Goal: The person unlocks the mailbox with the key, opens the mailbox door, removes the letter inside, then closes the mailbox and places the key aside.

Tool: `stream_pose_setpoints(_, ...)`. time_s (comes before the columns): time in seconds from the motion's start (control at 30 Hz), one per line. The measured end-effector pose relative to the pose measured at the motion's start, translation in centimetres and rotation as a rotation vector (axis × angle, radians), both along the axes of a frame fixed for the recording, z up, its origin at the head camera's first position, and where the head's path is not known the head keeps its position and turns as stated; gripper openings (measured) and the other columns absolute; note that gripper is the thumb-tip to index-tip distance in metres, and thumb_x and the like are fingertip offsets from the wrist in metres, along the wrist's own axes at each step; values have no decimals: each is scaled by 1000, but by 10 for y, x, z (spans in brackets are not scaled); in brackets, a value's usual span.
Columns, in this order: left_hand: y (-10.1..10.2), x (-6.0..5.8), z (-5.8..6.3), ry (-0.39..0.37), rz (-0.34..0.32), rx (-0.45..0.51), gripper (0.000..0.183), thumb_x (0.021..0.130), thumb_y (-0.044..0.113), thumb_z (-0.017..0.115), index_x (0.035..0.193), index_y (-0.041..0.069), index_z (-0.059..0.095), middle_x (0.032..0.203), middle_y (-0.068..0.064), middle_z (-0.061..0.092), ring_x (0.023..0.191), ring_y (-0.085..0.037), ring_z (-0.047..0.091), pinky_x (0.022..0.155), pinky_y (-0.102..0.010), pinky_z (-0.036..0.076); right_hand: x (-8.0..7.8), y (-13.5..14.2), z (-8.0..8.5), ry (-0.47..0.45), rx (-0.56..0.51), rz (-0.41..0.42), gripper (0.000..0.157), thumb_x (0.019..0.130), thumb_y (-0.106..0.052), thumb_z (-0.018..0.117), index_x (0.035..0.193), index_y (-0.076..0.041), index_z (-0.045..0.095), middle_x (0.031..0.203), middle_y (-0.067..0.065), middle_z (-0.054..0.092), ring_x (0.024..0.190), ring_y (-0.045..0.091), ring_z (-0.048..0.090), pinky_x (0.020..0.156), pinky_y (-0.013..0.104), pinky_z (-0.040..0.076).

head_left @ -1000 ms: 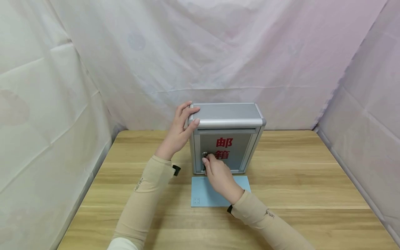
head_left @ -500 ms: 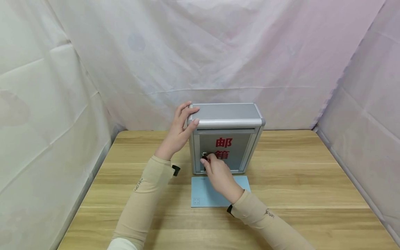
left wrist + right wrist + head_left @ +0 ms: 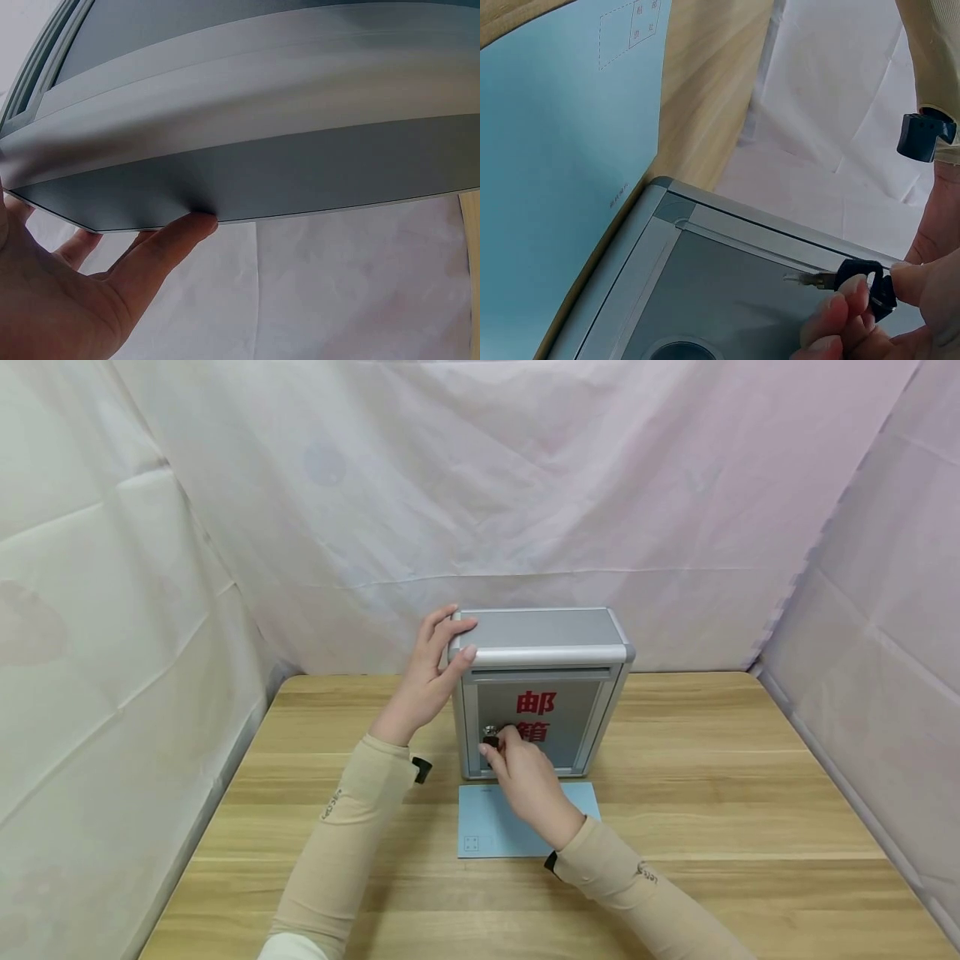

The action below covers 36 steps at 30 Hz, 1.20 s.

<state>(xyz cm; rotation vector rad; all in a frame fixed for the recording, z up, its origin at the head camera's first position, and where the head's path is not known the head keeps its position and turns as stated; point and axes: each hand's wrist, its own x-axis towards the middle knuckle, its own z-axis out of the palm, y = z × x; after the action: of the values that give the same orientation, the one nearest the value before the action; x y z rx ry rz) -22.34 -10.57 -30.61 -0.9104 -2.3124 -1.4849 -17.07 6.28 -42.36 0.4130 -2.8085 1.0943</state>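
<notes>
A grey metal mailbox [image 3: 547, 628] with red characters on its front stands upright on the table. My left hand [image 3: 422, 687] grips its top left corner, fingers over the top and thumb at the front edge. In the left wrist view that hand [image 3: 82, 292] shows against the mailbox [image 3: 322, 169]. Thumb and fingers of my right hand [image 3: 528, 781] pinch a black-headed key [image 3: 491, 742] just below the chrome lock [image 3: 490, 730]. The right wrist view shows the key [image 3: 855, 274] with its metal blade pointing away from my right hand [image 3: 900, 322]; a second black piece hangs beside it.
A light blue envelope [image 3: 480, 818] with printed marks lies flat on the wooden table [image 3: 712, 793], directly in front of the mailbox. My right forearm reaches across its right part. Pale cloth [image 3: 525, 485] hangs behind the table and along both sides.
My right thumb has shifted slightly down and left at the lock, and more of the black key head shows. My left hand keeps its hold on the mailbox corner.
</notes>
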Motion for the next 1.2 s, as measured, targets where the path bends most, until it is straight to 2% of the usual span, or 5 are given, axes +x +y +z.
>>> stream_pose_setpoints(0.1,0,-1,-1,2,0,-4,40,101,16,47,138,3,45,152,-16,17,134,-34,29,82,-52,48,0,0,-1,18,13,-6,35,101,-39,47,107,-5,52,67,-4,51,49,9,47,43,28,40)
stream_pose_setpoints(0.2,-2,-11,-12,7,-3,3,41,101,20,47,139,6,45,153,-14,16,135,-32,27,81,-52,48,-1,0,-1,74,56,-18,35,100,-40,48,107,-6,53,69,-5,50,50,8,47,44,27,39)
stream_pose_setpoints(0.33,-6,-26,-28,16,-1,3,42,101,30,47,141,16,45,154,-3,15,136,-27,26,80,-50,48,-1,0,0,222,126,-42,35,97,-41,54,103,-6,58,71,-5,48,53,8,45,45,25,37)
stream_pose_setpoints(0.53,-7,-30,-32,35,6,-6,49,98,50,44,140,24,46,153,8,15,135,-19,28,80,-45,50,-3,0,5,412,192,-59,32,90,-39,66,92,-7,61,72,-3,53,57,10,47,49,26,39)
stream_pose_setpoints(1.2,-6,-30,-31,34,12,-16,51,98,52,42,140,24,45,154,-5,16,135,-20,28,80,-48,49,-4,-1,7,451,188,-65,22,86,-28,70,83,-9,60,70,-2,56,53,8,47,47,24,40)
